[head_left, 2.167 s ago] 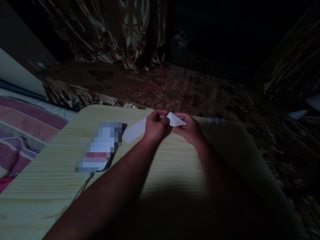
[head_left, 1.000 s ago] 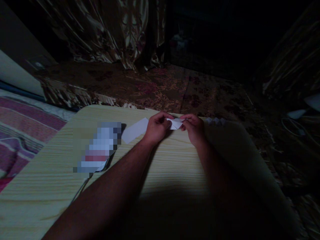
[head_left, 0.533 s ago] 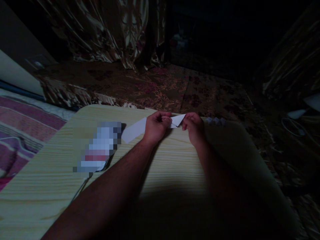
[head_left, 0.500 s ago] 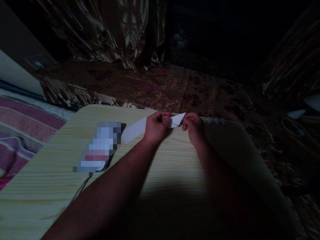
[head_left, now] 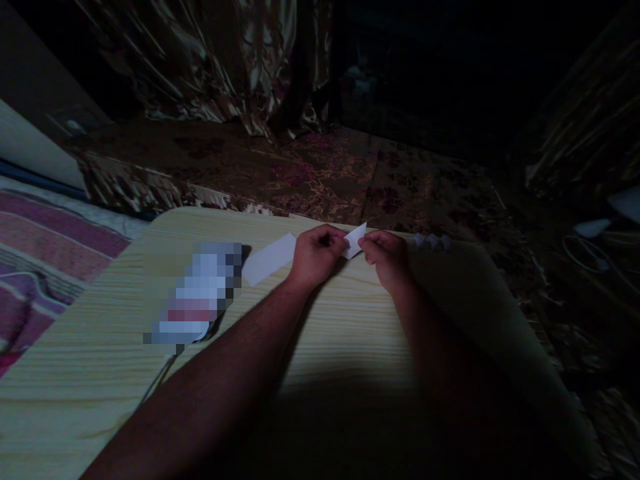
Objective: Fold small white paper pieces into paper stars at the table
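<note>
A small folded white paper piece [head_left: 355, 240] is pinched between both hands near the far edge of a light wooden table [head_left: 340, 340]. My left hand [head_left: 314, 257] grips its left side with curled fingers. My right hand [head_left: 386, 257] pinches its right side with fingertips pressed together. The paper stands slightly above the tabletop, one corner pointing up.
A flat white paper strip [head_left: 267, 259] lies left of my left hand. A blurred-out object [head_left: 197, 297] sits further left with a thin cable beside it. Several small folded paper pieces [head_left: 433, 242] rest at the table's far right edge. Patterned fabric [head_left: 300, 173] lies beyond the table.
The paper has gone from a wider triangle to a narrower folded shape. My right hand let go briefly, then closed in on the paper again, and both hands sit closer together.
</note>
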`<state>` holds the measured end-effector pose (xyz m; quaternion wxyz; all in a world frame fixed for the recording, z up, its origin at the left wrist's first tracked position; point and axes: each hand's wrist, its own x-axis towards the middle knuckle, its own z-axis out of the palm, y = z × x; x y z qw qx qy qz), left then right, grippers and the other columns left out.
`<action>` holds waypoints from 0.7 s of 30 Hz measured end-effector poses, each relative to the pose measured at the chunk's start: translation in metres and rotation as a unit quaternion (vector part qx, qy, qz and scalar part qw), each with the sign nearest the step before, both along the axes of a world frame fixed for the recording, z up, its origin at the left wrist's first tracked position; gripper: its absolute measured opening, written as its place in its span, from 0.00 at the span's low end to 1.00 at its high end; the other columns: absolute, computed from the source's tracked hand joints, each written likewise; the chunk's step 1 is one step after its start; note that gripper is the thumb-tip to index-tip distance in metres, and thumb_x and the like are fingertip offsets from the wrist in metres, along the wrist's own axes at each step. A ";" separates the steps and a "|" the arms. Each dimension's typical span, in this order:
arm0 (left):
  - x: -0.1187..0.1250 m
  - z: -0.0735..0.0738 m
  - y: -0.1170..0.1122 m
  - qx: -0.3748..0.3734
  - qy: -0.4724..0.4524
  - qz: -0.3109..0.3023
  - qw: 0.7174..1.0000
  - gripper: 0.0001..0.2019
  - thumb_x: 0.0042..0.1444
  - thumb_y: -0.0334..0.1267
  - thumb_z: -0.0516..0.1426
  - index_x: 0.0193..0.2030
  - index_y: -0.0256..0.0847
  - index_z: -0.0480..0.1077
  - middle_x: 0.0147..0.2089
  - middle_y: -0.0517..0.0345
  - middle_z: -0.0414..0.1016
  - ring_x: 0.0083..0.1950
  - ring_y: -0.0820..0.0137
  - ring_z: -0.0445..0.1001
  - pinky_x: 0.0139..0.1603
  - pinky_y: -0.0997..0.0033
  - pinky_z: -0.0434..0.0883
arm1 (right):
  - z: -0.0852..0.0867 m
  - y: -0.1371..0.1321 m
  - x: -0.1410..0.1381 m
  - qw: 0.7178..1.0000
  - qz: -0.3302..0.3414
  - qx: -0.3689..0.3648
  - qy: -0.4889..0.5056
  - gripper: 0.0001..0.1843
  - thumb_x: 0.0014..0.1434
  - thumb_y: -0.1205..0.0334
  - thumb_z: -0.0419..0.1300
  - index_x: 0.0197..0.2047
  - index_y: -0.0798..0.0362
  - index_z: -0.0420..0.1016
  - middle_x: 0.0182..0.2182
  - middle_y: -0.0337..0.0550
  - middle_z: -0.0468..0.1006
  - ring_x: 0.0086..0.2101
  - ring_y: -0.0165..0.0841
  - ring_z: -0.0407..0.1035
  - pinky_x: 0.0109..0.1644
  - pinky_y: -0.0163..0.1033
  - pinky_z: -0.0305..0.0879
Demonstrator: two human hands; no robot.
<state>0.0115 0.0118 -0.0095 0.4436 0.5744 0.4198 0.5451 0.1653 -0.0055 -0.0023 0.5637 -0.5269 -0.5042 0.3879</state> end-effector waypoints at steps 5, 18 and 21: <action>0.000 0.001 -0.002 0.004 0.024 0.011 1.000 0.09 0.48 0.41 0.63 0.32 0.37 0.77 0.29 0.58 0.77 0.27 0.74 0.70 0.29 0.75 0.66 | 0.003 -0.002 -0.001 1.000 -0.001 -0.011 -0.011 0.10 0.47 0.55 0.65 0.26 0.53 0.74 0.14 0.31 0.64 0.17 0.24 0.54 0.21 0.33 0.48; 0.001 0.005 -0.007 0.033 0.073 0.029 0.996 0.08 0.51 0.41 0.60 0.31 0.37 0.75 0.27 0.59 0.75 0.27 0.75 0.69 0.29 0.76 0.64 | 0.006 -0.003 -0.002 1.000 0.004 -0.006 -0.016 0.09 0.46 0.57 0.64 0.25 0.53 0.72 0.15 0.32 0.66 0.18 0.25 0.58 0.24 0.33 0.53; 0.000 0.005 -0.007 0.034 0.076 0.032 0.996 0.09 0.50 0.41 0.60 0.30 0.37 0.74 0.26 0.59 0.74 0.27 0.74 0.69 0.28 0.76 0.64 | 0.009 -0.004 -0.001 1.000 0.019 -0.007 -0.022 0.08 0.47 0.57 0.64 0.26 0.53 0.72 0.15 0.32 0.66 0.18 0.25 0.58 0.23 0.33 0.53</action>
